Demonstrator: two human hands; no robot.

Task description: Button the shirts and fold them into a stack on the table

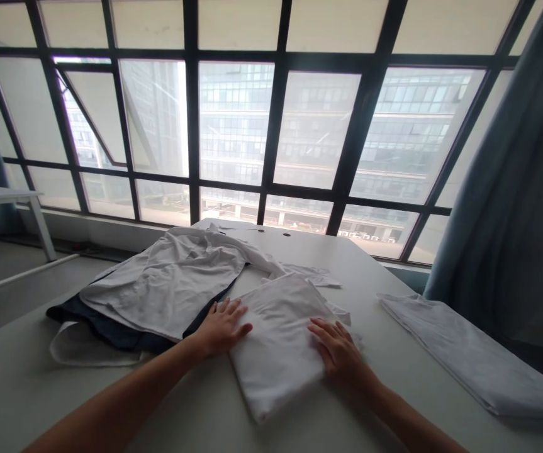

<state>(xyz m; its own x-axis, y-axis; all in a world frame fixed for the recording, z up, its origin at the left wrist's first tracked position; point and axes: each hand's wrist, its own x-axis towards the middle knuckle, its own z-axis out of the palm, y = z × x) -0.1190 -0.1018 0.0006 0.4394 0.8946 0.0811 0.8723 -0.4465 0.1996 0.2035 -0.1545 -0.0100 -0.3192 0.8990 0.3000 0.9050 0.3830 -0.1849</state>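
A white garment [278, 352], folded into a flat rectangle, lies on the table in front of me. My left hand [224, 327] rests on its left edge with the fingers spread. On its right side my right hand [337, 346] lies flat, fingers stretched out and slightly apart. Left of the folded garment, a white shirt [167, 283] is spread loosely over a dark navy garment [111, 336]. One sleeve of the shirt reaches right, behind the folded garment. Neither hand grasps the cloth.
Another folded white garment [479, 358] lies along the right side of the white table [337, 251]. A blue-grey curtain [492, 207] hangs at the right. Dark-framed windows [233, 119] stand beyond the table, one pane tilted open. A second white table [7, 196] is at the far left.
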